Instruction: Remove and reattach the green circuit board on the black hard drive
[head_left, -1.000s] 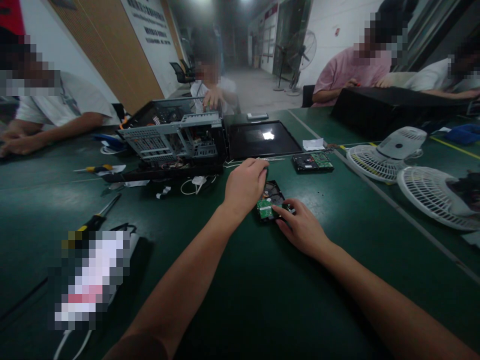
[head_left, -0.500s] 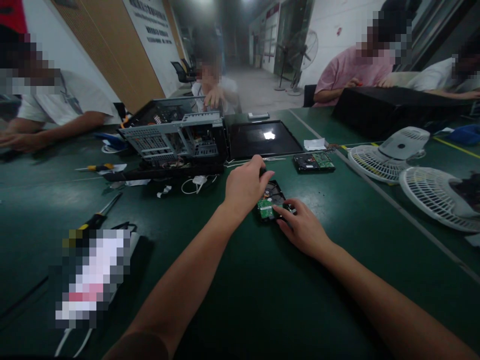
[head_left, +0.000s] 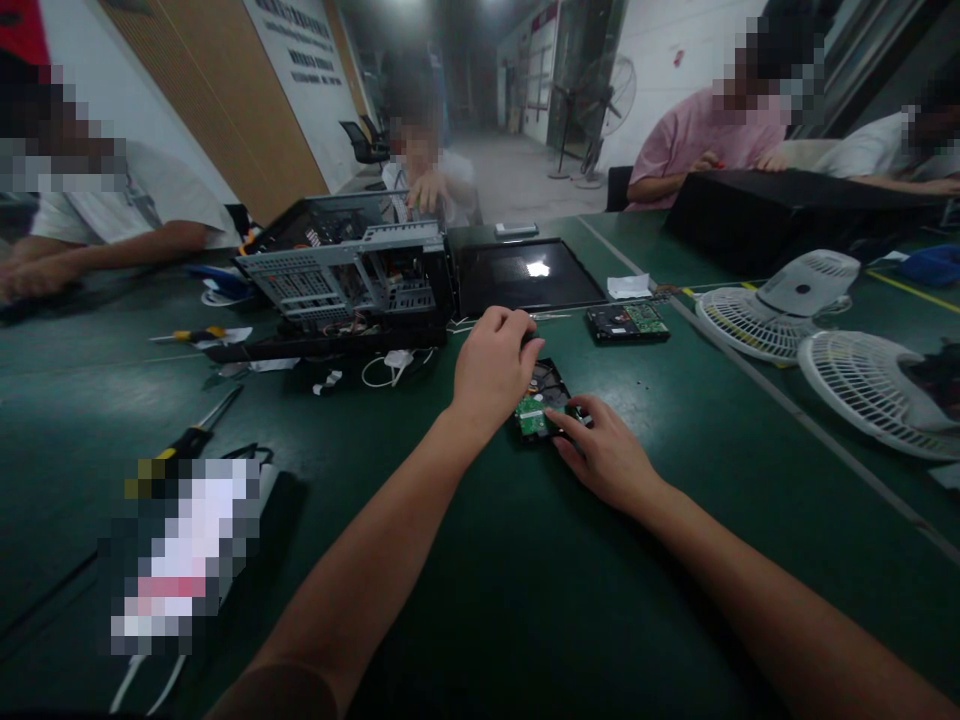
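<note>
A hard drive [head_left: 541, 392], its green circuit board facing up, lies on the green table in front of me. My right hand [head_left: 600, 440] grips its right side, thumb and fingers against the edge and the board. Over the drive's far left part, my left hand [head_left: 496, 362] is closed round a dark tool handle [head_left: 529, 338]. Only a bit of that handle shows; its shaft and tip are hidden behind the hand. A second hard drive [head_left: 628, 323] rests farther off to the right.
An opened computer case [head_left: 352, 280] stands at the back left beside a dark flat panel [head_left: 525, 275]. Yellow-black screwdrivers [head_left: 187, 440] and a phone-like device [head_left: 187, 550] lie left. White fan parts [head_left: 757, 310] sit right. Several people sit around the table.
My left hand has shifted very slightly and its fingers have turned a little on the handle. The right hand and the hard drive stay in place.
</note>
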